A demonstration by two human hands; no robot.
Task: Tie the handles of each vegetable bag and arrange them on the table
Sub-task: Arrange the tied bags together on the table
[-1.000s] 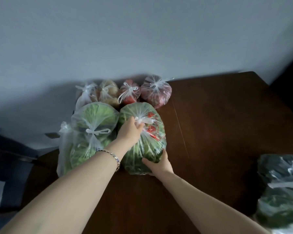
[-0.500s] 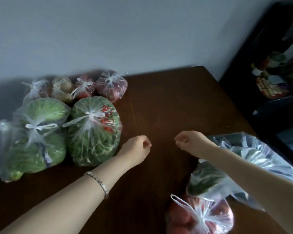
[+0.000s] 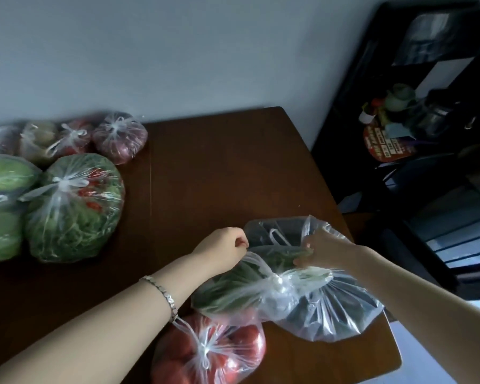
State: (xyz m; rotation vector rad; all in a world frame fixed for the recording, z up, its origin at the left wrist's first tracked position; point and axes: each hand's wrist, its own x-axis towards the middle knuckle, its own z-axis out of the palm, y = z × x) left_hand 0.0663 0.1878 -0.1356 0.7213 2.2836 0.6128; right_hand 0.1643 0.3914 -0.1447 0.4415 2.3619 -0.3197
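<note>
A clear plastic bag of dark leafy greens (image 3: 288, 284) lies at the near right of the dark wooden table (image 3: 219, 167). My right hand (image 3: 322, 249) pinches the bag's plastic near its open top. My left hand (image 3: 223, 248) is curled at the bag's left edge, fingers closed; whether it grips plastic I cannot tell. A tied bag of red tomatoes (image 3: 211, 353) lies just below. Tied bags stand at the far left: a large greens bag with red pieces (image 3: 72, 209), another green bag (image 3: 0, 206), and a purple-red bag (image 3: 119, 137).
More small tied bags (image 3: 53, 139) line the wall at the far left. A dark shelf unit (image 3: 416, 120) with bottles and jars stands right of the table. The table's right edge (image 3: 341, 217) runs close to the greens bag.
My view has swung right. Both hands left the large tied greens bag at the left and moved to the untied greens bag at the near right, where the right hand took hold.
</note>
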